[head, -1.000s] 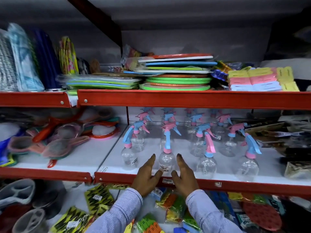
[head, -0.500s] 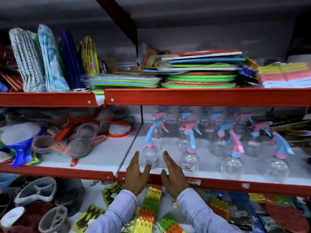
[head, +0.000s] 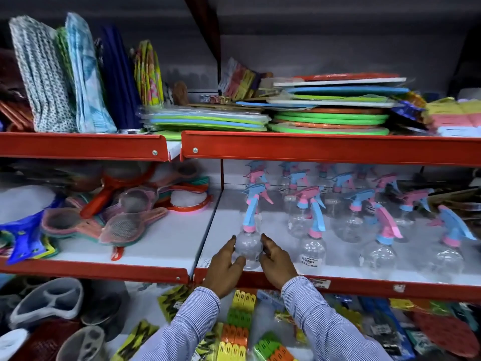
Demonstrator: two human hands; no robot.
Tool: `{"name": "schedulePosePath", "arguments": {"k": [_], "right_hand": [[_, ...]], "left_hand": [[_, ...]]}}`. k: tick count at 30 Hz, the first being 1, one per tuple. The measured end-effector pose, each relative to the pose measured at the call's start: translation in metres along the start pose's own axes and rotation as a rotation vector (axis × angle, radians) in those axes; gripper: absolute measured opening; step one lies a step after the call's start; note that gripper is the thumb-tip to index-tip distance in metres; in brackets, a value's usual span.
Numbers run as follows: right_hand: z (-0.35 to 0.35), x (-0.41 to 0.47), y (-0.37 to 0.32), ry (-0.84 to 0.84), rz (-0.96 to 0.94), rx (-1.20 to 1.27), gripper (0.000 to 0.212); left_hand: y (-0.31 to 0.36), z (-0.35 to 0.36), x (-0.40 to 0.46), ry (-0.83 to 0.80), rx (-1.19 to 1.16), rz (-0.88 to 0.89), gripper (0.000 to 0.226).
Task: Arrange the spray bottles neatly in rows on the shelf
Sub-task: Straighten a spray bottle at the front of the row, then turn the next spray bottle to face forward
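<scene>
Several clear spray bottles with blue and pink trigger heads stand in rough rows on the white middle shelf. The front-left spray bottle, blue trigger with a pink collar, stands near the shelf's front edge. My left hand presses its left side and my right hand its right side, cupping the round clear body between them. To its right stand another front-row bottle with a price sticker, a third and a fourth. More bottles fill the rows behind.
Red shelf rails run above and below the bottles. Plastic strainers lie on the left shelf section. Stacked flat boards and folded cloths sit on the upper shelf. Packets of clips and grey trays lie below.
Both hands moved left from the second front bottle to the front-left bottle and closed in against its sides. The view shifted left and closer.
</scene>
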State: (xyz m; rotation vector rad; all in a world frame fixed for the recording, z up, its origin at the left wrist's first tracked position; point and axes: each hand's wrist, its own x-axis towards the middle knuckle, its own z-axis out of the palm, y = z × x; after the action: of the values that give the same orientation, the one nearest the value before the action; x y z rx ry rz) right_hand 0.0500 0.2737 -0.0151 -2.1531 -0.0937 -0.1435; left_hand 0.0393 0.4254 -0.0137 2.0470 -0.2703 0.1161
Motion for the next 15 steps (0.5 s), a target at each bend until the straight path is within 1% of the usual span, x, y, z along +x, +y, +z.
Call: {"name": "schedulePosePath", "arguments": {"k": [5,9,10,12,14,15], "right_hand": [[0.005,-0.029,-0.009,0.097,-0.042,0.037,0.044],[0.005,-0.04,-0.009,0.157,-0.005,0.021,0.05],[0.004,-0.04,-0.009,0.167,0.023,0.016,0.055],[0.001,-0.037,-0.007,0.139,0.074,0.014,0.063],[-0.003,-0.033,-0.007,0.093,0.088,0.018,0.063],[-0.004,-0.032,-0.007,0.082,0.074,0.015,0.06]], "left_hand": [[0.006,0.002,0.003,-0.03,0.062,-0.042,0.058],[0.012,0.004,0.005,-0.031,0.063,-0.089,0.062],[0.013,0.005,0.003,-0.004,0.058,-0.097,0.063],[0.012,0.005,-0.006,0.105,0.038,-0.086,0.062],[0.012,0.007,-0.018,0.21,0.026,-0.051,0.058],[0.012,0.009,-0.023,0.224,0.025,-0.028,0.053]]}}
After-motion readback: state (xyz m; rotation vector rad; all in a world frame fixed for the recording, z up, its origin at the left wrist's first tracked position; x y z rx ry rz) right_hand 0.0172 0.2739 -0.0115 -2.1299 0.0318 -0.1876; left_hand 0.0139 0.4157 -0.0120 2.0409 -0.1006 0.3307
